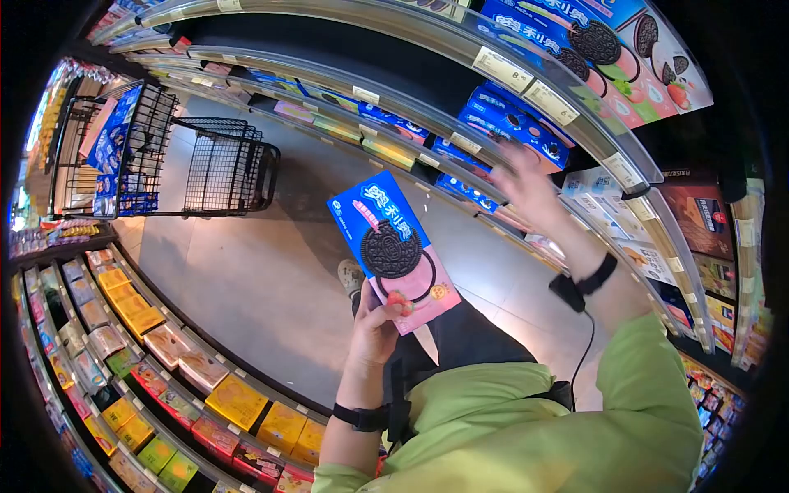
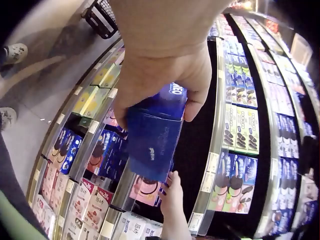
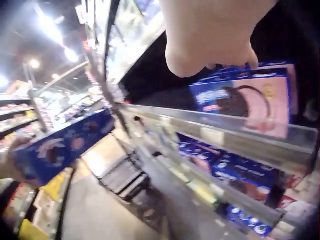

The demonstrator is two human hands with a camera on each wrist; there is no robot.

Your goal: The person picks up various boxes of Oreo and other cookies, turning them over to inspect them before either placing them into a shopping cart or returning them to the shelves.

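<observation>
The left hand point(image 1: 374, 338) is held in front of the torso point(image 1: 526, 423) in a grip, its thumb point(image 1: 385, 315) laid across the near side, the left forearm point(image 1: 352, 384) bent forward. The right forearm point(image 1: 569, 234) reaches out to the person's right; the right hand point(image 1: 523, 187) is motion-blurred at its end, fingers extended in the left wrist view.

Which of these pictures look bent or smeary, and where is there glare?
Head view: shelves bow in a fisheye curve with black corners; the right hand is blurred, while the held cookie box is fairly sharp. Left wrist view: shelves curve too, corners dark. Right wrist view: blurry nearly throughout, with ceiling lights glaring white at upper left.
</observation>
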